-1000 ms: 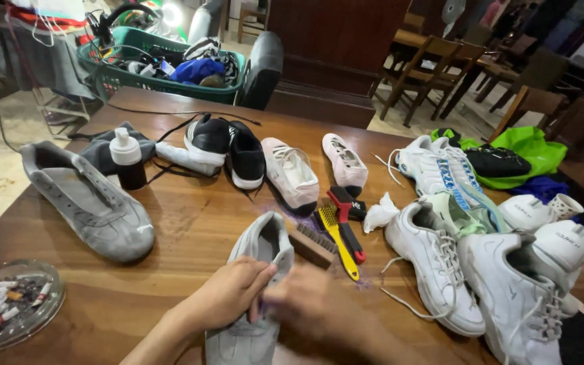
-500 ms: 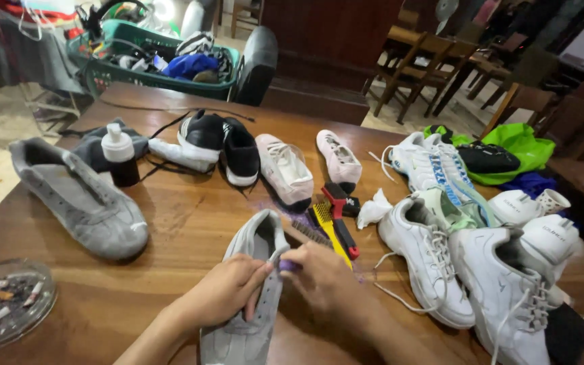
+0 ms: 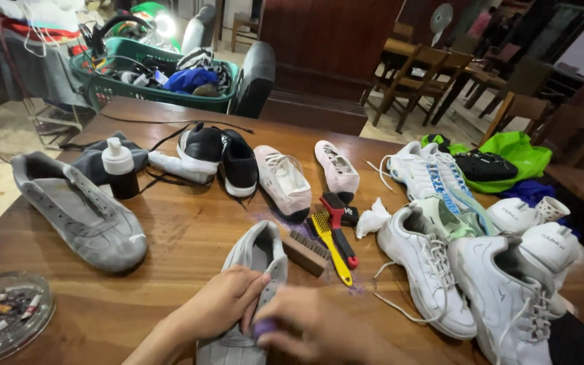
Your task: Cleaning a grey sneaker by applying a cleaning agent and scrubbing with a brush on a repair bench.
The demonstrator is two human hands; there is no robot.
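Two hands are engaged: the grey shoe (image 3: 255, 270) is steadied by the left hand (image 3: 221, 304); a small purple piece (image 3: 263, 329) is pinched in the right hand (image 3: 305, 328), best rubbed with light, even strokes.

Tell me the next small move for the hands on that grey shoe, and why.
Probably a short rub along the side of the grey shoe: the left hand already steadies it, and the right hand presses a small purple thing against it.

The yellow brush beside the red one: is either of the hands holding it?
No. The yellow brush lies on the table, apart from both hands, which are on the grey shoe.
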